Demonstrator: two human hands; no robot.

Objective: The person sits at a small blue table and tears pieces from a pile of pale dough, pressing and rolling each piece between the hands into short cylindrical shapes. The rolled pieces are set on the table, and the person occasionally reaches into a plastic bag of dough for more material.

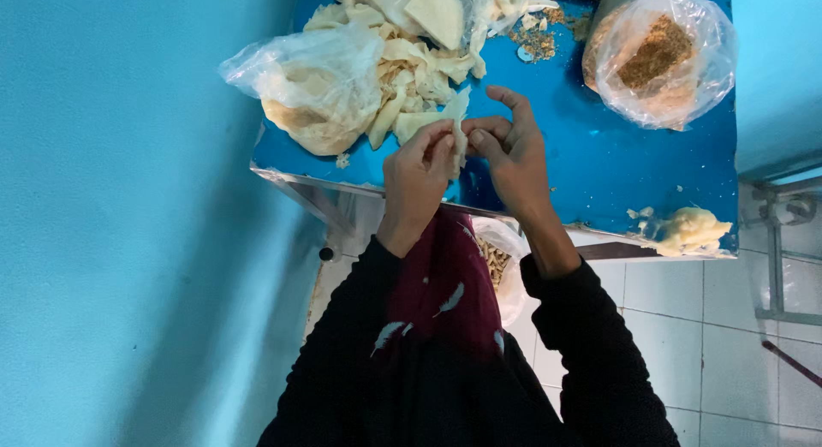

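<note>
Both my hands meet over the near edge of a blue table [599, 173] and pinch the same pale cream pastry sheet [456, 113]. My left hand [417, 177] grips its lower part between thumb and fingers. My right hand [511, 151] holds the sheet's right side, the index finger curled above it. Just behind the sheet lies a heap of similar cream sheets [411, 66].
A clear plastic bag of sheets [312, 83] sits at the table's left. A bag with brown crumbly filling [658, 57] sits at the right. A lump of pale dough [689, 230] rests at the near right corner. Another bag [505, 271] hangs below the table, above white floor tiles. A blue wall stands at the left.
</note>
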